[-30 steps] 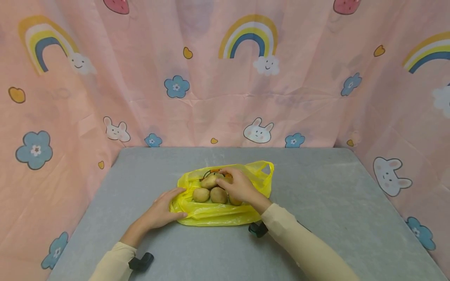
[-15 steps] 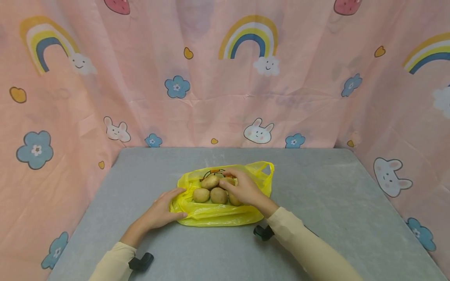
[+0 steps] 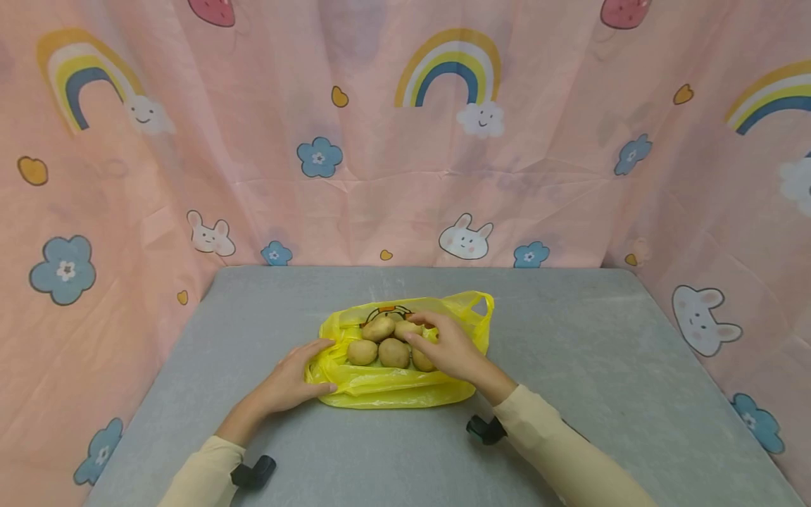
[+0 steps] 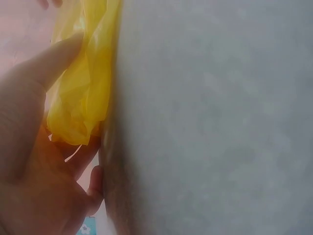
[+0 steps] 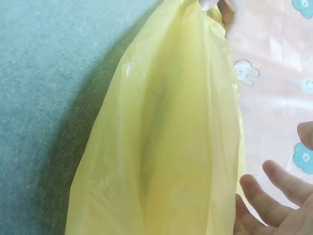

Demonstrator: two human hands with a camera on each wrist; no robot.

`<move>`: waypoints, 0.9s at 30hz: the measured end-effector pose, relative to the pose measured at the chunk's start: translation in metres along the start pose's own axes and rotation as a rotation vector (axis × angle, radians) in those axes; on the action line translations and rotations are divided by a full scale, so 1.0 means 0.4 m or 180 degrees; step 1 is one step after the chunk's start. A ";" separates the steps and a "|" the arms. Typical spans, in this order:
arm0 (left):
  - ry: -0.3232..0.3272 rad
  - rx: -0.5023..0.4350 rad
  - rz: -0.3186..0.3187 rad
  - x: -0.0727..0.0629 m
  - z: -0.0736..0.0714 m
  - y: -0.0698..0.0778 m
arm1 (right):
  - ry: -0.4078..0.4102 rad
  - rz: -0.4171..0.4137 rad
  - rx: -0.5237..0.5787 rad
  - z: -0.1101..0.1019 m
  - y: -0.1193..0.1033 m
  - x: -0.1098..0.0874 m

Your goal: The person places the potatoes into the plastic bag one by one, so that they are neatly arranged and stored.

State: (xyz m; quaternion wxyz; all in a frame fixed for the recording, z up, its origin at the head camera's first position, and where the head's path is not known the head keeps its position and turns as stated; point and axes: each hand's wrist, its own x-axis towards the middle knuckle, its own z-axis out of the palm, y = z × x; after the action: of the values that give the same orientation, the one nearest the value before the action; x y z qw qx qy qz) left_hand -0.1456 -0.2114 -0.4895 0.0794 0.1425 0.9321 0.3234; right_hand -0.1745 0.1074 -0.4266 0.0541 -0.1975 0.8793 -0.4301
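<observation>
A yellow plastic bag (image 3: 399, 387) lies on its side on the grey table, with several potatoes (image 3: 394, 353) piled in its opened-out middle. My left hand (image 3: 291, 377) rests at the bag's crumpled left end, thumb and fingers spread wide apart. In the left wrist view the thumb lies straight along the yellow plastic (image 4: 85, 93), with the fingers beyond it. My right hand (image 3: 446, 345) is beside the right end of the pile, its fingertips close to an upper potato (image 3: 407, 329). Its fingers are loosely spread in the right wrist view, with nothing between them.
The bag's loop handle (image 3: 483, 303) points to the back right. A pink patterned curtain (image 3: 405, 197) hangs behind the grey table (image 3: 570, 331) and along both sides. Black wrist cameras (image 3: 255, 472) hang below both forearms.
My right hand has drawn back to the right from the top potato, uncovering the potato beside it. The left hand and the bag have stayed put.
</observation>
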 end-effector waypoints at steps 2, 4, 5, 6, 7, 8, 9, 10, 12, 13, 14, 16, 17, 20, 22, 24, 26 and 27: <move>-0.0007 -0.0016 -0.0017 0.000 -0.001 0.000 | 0.0013 -0.0035 -0.0012 -0.003 0.000 -0.006; -0.0014 -0.0021 -0.0007 -0.002 -0.003 0.000 | 0.0021 -0.0042 0.0009 -0.006 -0.001 -0.011; -0.0021 -0.0039 -0.0022 -0.002 -0.003 0.000 | 0.0028 -0.0035 0.0008 -0.008 -0.002 -0.015; -0.0022 -0.0051 -0.0027 -0.002 -0.003 -0.001 | 0.0034 -0.0025 0.0006 -0.009 -0.002 -0.018; -0.0026 -0.0049 -0.0020 -0.003 -0.003 -0.001 | 0.0037 -0.0020 -0.0003 -0.011 -0.002 -0.022; -0.0026 -0.0046 -0.0010 -0.002 -0.003 -0.001 | 0.0038 -0.0009 0.0001 -0.013 -0.003 -0.025; -0.0026 -0.0047 -0.0004 -0.002 -0.003 -0.001 | 0.0045 -0.0001 0.0013 -0.015 -0.004 -0.029; -0.0027 -0.0059 -0.0005 -0.001 -0.003 -0.001 | 0.0052 0.0007 0.0014 -0.018 -0.004 -0.033; -0.0019 -0.0038 0.0036 -0.001 -0.003 -0.001 | 0.0058 0.0002 0.0014 -0.023 -0.004 -0.041; -0.0020 -0.0049 0.0042 -0.001 -0.004 -0.001 | 0.0058 -0.0013 0.0006 -0.026 -0.003 -0.045; -0.0018 -0.0067 0.0042 -0.001 -0.004 -0.001 | 0.0061 -0.0004 0.0022 -0.029 -0.003 -0.048; -0.0019 -0.0108 0.0038 -0.002 -0.004 -0.002 | 0.0072 0.0006 0.0036 -0.034 -0.002 -0.053; -0.0022 -0.0117 0.0039 -0.002 -0.003 -0.003 | 0.0079 0.0017 0.0037 -0.037 -0.002 -0.056; -0.0027 -0.0176 -0.0002 -0.003 -0.002 -0.003 | 0.0103 0.0044 0.0048 -0.046 -0.003 -0.063; -0.0019 -0.0193 0.0000 -0.004 -0.003 -0.003 | 0.0109 0.0034 0.0033 -0.051 -0.004 -0.068; -0.0002 -0.0225 0.0016 -0.005 -0.004 -0.001 | 0.0107 0.0018 0.0017 -0.056 -0.004 -0.072; 0.0016 -0.0234 0.0068 -0.006 -0.006 0.000 | 0.0108 0.0012 0.0025 -0.060 -0.005 -0.078; 0.0025 -0.0240 0.0084 -0.007 -0.008 0.001 | 0.0116 0.0008 0.0025 -0.063 -0.005 -0.081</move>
State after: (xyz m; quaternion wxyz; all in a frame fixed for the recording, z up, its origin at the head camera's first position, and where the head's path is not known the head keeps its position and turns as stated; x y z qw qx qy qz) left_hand -0.1434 -0.2138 -0.4867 0.0768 0.1504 0.9176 0.3599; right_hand -0.1510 0.1374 -0.4119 0.0394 -0.1883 0.8786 -0.4370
